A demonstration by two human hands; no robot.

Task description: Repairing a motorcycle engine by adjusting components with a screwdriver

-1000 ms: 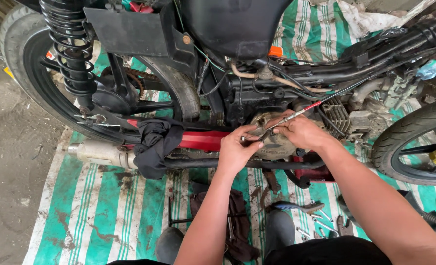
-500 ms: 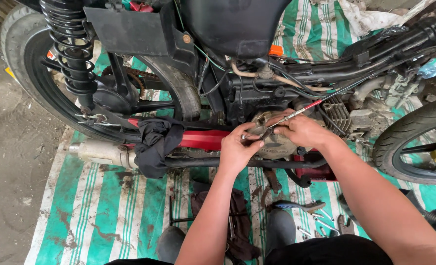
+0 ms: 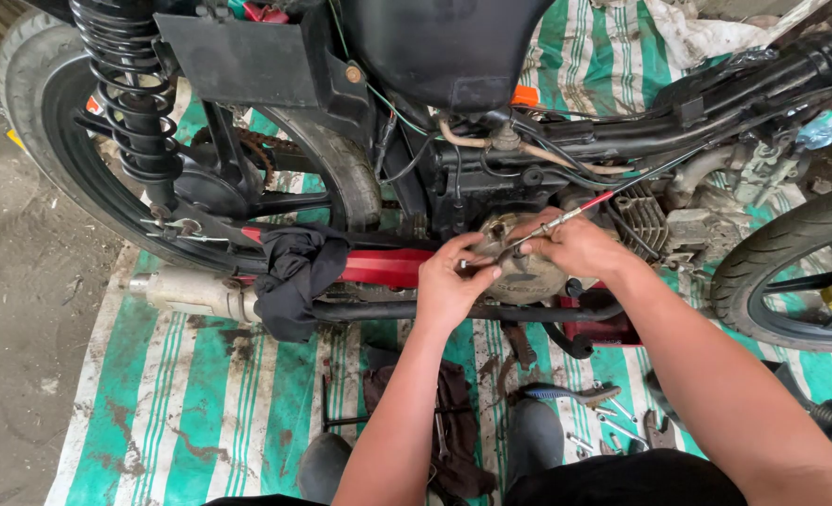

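Both of my hands work at the round metal engine side cover (image 3: 528,274) of a motorcycle lying on its side. My left hand (image 3: 451,287) presses against the cover's left edge, its fingers curled at the tip of a thin tool. My right hand (image 3: 577,245) grips that tool, a long screwdriver (image 3: 566,219) with a red band on its shaft, angled up to the right. A red frame bar (image 3: 378,266) runs under my left hand.
A black rag (image 3: 296,274) drapes over the red bar by the chrome exhaust (image 3: 191,292). The rear wheel (image 3: 59,159) and shock spring (image 3: 127,103) are at left, another tyre (image 3: 791,272) at right. Wrenches and loose tools (image 3: 584,403) lie on the green-striped tarp (image 3: 191,412).
My hands stay at the engine cover with only slight shifts; the view has drifted a little.
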